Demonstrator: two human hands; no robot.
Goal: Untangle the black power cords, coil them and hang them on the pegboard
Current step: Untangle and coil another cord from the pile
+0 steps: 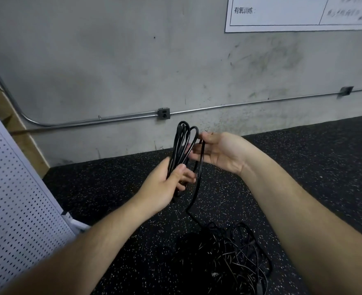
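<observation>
- Coil: your left hand grips its loops, mid-air; likely light, limp, springy, so hold mid-bundle.
- Strand: your right hand pinches it; probably slick.
- Tangled cords: on floor, below.
- Pegboard: your left.

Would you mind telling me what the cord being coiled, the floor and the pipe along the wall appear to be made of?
Cord: likely glossy black plastic or rubber sheath; it shines and bends in smooth loops. Floor: probably rubber matting, matte black with pale flecks. Pipe: seemingly bare metal conduit, grey with dull sheen.
</observation>
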